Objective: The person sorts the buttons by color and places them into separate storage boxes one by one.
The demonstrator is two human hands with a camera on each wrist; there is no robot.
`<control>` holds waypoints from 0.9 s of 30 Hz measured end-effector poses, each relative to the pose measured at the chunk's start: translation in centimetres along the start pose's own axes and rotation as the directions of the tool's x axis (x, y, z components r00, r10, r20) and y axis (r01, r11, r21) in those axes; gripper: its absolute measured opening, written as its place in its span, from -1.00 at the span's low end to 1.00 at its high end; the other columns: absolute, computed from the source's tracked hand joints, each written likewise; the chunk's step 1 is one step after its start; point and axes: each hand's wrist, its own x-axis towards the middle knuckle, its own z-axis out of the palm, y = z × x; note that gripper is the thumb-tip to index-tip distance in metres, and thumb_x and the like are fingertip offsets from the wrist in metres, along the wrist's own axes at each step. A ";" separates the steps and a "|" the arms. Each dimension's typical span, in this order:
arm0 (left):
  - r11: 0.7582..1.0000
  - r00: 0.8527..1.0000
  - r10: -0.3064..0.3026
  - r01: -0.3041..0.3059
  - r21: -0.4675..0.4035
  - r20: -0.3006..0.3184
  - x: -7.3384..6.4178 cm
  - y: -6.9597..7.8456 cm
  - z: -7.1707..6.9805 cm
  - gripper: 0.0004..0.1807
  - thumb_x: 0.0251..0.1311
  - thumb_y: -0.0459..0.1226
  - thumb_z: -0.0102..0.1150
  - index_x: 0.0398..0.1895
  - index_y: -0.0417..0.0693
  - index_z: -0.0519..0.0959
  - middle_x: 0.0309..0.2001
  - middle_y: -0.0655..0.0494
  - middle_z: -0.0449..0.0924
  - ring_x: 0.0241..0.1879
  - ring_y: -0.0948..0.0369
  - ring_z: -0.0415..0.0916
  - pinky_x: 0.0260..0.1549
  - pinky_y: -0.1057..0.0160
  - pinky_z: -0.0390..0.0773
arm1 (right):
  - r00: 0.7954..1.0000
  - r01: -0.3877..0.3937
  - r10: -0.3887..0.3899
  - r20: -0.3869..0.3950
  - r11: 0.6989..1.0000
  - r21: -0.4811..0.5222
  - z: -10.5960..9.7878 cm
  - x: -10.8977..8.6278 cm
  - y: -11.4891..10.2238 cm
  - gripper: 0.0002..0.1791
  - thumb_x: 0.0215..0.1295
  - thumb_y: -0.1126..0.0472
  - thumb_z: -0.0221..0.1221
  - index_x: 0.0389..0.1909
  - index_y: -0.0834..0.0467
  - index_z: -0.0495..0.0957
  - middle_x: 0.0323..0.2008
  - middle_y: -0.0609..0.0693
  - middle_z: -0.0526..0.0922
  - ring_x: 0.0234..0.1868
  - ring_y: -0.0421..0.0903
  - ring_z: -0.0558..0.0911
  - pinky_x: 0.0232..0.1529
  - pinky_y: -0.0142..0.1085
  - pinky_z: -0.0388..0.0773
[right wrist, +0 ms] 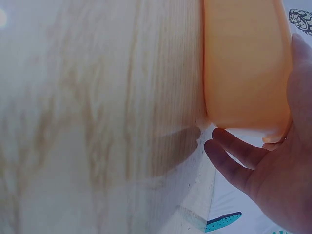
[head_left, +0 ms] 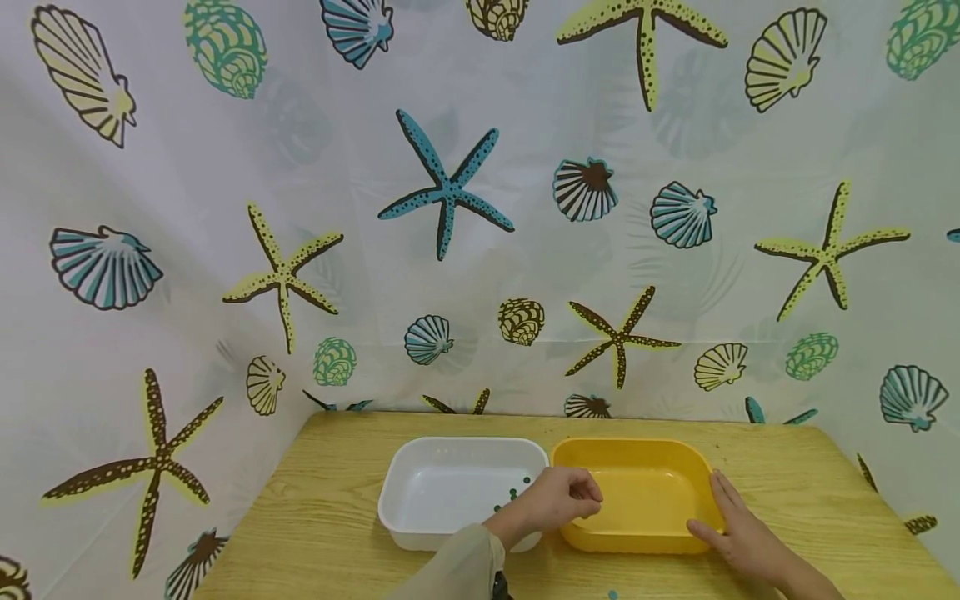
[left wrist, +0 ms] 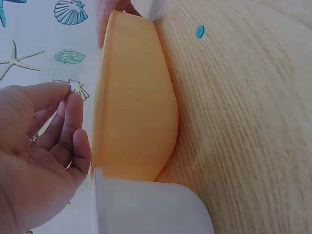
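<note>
Above the left part of the yellow tray (head_left: 630,543), my left hand (head_left: 558,497) pinches a tiny dark button (left wrist: 69,87) between thumb and index fingertip. Only the button's edge shows; the other fingers curl loosely. The right hand (head_left: 742,529) rests on the right front corner of the yellow tray, its thumb over the rim and its fingers along the outer side. In the right wrist view two straight fingers (right wrist: 234,163) stand just off the tray's end. Left of it is a white tray (head_left: 431,540) with several dark green buttons (head_left: 513,492), partly hidden by my left forearm.
A teal button (left wrist: 200,31) lies on the wooden table (head_left: 315,517), in front of the yellow tray. The two trays stand side by side, rims almost touching. A white curtain (head_left: 360,275) printed with shells and starfish surrounds the table at the back and sides.
</note>
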 end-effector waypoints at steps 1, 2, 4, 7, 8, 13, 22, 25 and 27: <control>1.000 1.000 -0.004 0.004 -0.001 -0.002 0.1 -0.1 0.0 -0.96 0.21 -0.32 0.22 -0.36 -0.11 0.61 -0.48 0.26 0.53 -0.49 0.31 0.47 -0.49 0.38 0.46 | 1.000 0.000 0.000 -0.001 1.000 0.001 0.0 0.0 0.0 0.07 0.34 -0.19 0.03 0.37 0.53 -0.31 0.37 0.50 -0.32 0.34 0.46 -0.13 0.21 0.28 -0.09; 1.000 1.000 -0.007 0.007 -0.002 -0.005 0.2 -0.1 0.0 -0.96 0.21 -0.32 0.22 -0.35 -0.11 0.61 -0.48 0.25 0.53 -0.48 0.30 0.47 -0.49 0.38 0.46 | 1.000 0.001 -0.001 0.000 1.000 0.000 0.0 0.0 0.0 0.07 0.34 -0.19 0.03 0.37 0.53 -0.32 0.38 0.50 -0.32 0.33 0.46 -0.13 0.21 0.28 -0.10; 1.000 1.000 -0.008 0.008 -0.005 -0.010 0.3 -0.2 0.0 -0.95 0.21 -0.33 0.22 -0.34 -0.13 0.61 -0.48 0.25 0.53 -0.48 0.29 0.47 -0.50 0.37 0.46 | 1.000 0.003 -0.003 -0.001 1.000 0.000 -0.1 -0.1 0.0 0.07 0.34 -0.19 0.03 0.37 0.53 -0.31 0.37 0.51 -0.32 0.33 0.46 -0.13 0.20 0.28 -0.10; 1.000 1.000 -0.005 0.005 -0.006 -0.014 0.6 -0.3 0.0 -0.93 0.22 -0.33 0.21 -0.30 -0.16 0.62 -0.48 0.23 0.53 -0.48 0.28 0.49 -0.51 0.36 0.46 | 1.000 0.009 -0.009 -0.004 1.000 0.001 -0.1 -0.1 0.0 0.07 0.35 -0.19 0.03 0.37 0.54 -0.31 0.37 0.51 -0.31 0.33 0.46 -0.12 0.20 0.29 -0.09; 1.000 1.000 -0.005 0.005 -0.006 -0.014 0.7 -0.3 0.0 -0.92 0.22 -0.32 0.21 -0.29 -0.17 0.63 -0.48 0.23 0.53 -0.48 0.27 0.49 -0.51 0.35 0.46 | 1.000 0.011 -0.011 -0.004 1.000 0.002 -0.1 -0.1 0.0 0.07 0.35 -0.18 0.03 0.37 0.54 -0.31 0.37 0.51 -0.32 0.33 0.46 -0.12 0.20 0.29 -0.09; 1.000 1.000 -0.012 0.013 0.016 -0.020 1.2 -0.4 -0.1 -0.88 0.24 -0.29 0.20 -0.26 -0.16 0.65 -0.46 0.26 0.55 -0.47 0.26 0.49 -0.52 0.35 0.46 | 1.000 0.016 -0.016 -0.008 1.000 0.007 0.0 -0.1 0.1 0.05 0.36 -0.17 0.02 0.37 0.53 -0.32 0.38 0.50 -0.32 0.33 0.46 -0.13 0.20 0.29 -0.09; 0.998 0.999 -0.024 0.027 0.056 -0.046 2.0 -0.4 -0.3 -0.93 0.22 -0.32 0.21 -0.31 -0.14 0.63 -0.50 0.22 0.54 -0.47 0.23 0.50 -0.54 0.36 0.43 | 1.000 0.010 -0.010 -0.009 1.000 0.009 0.0 -0.1 0.1 0.05 0.35 -0.17 0.03 0.38 0.53 -0.31 0.38 0.50 -0.31 0.33 0.46 -0.12 0.20 0.29 -0.08; 0.997 0.998 -0.029 0.032 0.066 -0.055 2.2 -0.5 -0.3 -0.95 0.22 -0.32 0.21 -0.34 -0.13 0.63 -0.51 0.23 0.52 -0.44 0.17 0.52 -0.53 0.37 0.43 | 1.000 0.005 -0.005 -0.004 1.000 0.005 0.0 0.0 0.3 0.06 0.35 -0.18 0.02 0.38 0.52 -0.31 0.38 0.50 -0.32 0.34 0.46 -0.12 0.20 0.29 -0.08; 0.997 0.997 -0.029 0.034 0.070 -0.067 2.3 -0.5 -0.3 -0.95 0.21 -0.33 0.22 -0.35 -0.13 0.63 -0.52 0.22 0.52 -0.43 0.15 0.53 -0.53 0.38 0.43 | 1.000 0.006 -0.006 -0.004 1.000 0.004 0.0 0.0 0.3 0.06 0.35 -0.18 0.03 0.38 0.52 -0.31 0.38 0.50 -0.32 0.34 0.46 -0.12 0.20 0.29 -0.08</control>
